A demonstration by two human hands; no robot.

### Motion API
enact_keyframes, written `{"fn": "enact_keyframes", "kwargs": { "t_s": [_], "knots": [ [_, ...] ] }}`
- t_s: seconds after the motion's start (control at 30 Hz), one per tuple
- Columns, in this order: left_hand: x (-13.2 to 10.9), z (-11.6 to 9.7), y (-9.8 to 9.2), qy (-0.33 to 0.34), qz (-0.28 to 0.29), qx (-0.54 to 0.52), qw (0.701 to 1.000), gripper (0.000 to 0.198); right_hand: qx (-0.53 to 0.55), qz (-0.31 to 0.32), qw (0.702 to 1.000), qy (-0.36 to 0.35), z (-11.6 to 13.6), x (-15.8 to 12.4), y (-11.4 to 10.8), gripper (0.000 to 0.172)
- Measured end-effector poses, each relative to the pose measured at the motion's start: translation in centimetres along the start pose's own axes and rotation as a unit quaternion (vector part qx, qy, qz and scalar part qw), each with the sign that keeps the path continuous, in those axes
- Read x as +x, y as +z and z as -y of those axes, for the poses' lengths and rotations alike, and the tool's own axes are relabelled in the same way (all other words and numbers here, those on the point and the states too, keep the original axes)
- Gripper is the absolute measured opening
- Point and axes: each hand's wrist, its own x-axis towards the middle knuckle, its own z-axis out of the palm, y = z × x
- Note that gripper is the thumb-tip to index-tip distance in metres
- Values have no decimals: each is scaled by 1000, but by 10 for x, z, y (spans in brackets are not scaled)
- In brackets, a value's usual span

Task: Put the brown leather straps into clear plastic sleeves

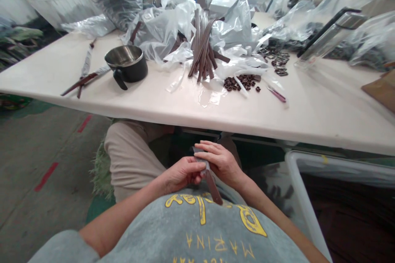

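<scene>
Both my hands are in my lap, below the table edge. My left hand (182, 174) and my right hand (220, 162) pinch a brown leather strap (214, 187) whose free end hangs down against my grey sweatshirt. Its upper end, bent over between my fingers, shows a grey underside (200, 157). On the table sit a bundle of similar brown straps (202, 51), a pile of small brown loops (239, 82) and several dark buckles (280, 61), all well beyond my hands.
A white table (185, 104) stands in front of my knees, holding a steel pot with a black handle (126, 63), pink-handled scissors (277, 94) and heaped clear plastic bags (157, 35). A white-rimmed bin (298, 185) stands at my right. Red-marked concrete floor (46, 176) lies to my left.
</scene>
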Motion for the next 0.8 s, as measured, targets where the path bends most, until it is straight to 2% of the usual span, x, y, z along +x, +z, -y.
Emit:
{"fn": "enact_keyframes", "kwargs": {
  "t_s": [0.07,0.17,0.23,0.27,0.37,0.43,0.5,0.57,0.7,0.8],
  "knots": [
    [-2,4,-4,-17,17,-1,1000,37,34,-1,999,13,-5,4,3,24],
    [4,12,-16,-84,36,-43,995,50,109,-34,990,87,-4,2,0,24],
    [18,18,-27,-111,21,-103,988,64,174,-67,974,129,6,-3,-8,23],
    [27,21,-33,-108,-7,-138,984,66,212,-80,963,144,13,-7,-12,23],
    [55,27,-48,-56,-148,-225,962,57,335,-98,921,175,38,-24,-28,23],
    [69,28,-55,-20,-212,-249,945,48,410,-106,886,192,51,-38,-38,23],
    [75,27,-59,4,-230,-257,939,40,474,-107,846,218,58,-55,-46,23],
    [75,23,-60,26,-236,-258,937,33,501,-97,823,249,58,-71,-53,25],
    [64,16,-50,74,-247,-250,933,25,451,-108,823,327,44,-91,-55,31],
    [52,15,-33,111,-226,-217,943,26,422,-104,815,383,27,-87,-43,32]
  ]
}}
